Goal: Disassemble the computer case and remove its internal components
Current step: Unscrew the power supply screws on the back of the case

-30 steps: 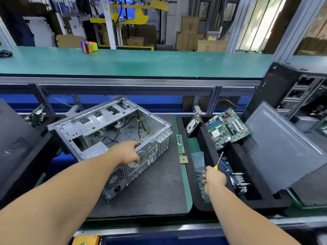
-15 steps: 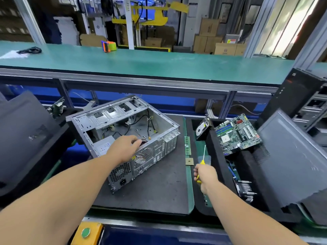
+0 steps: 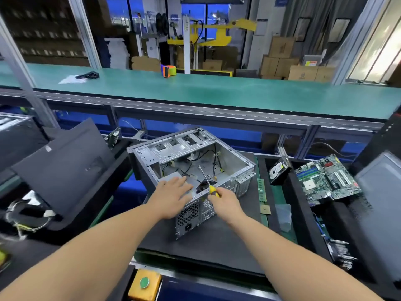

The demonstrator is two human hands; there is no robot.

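While right hand gripped yellow-handled screwdriver, fingers curled round handle, left hand lay flat, fingers straight, on power supply. Computer case sat open on black mat. Shaft pointed among loose cables; slip risked snagging wiring, likely if bit missed screw.

Green-topped bench across; cardboard boxes behind; bright window right.
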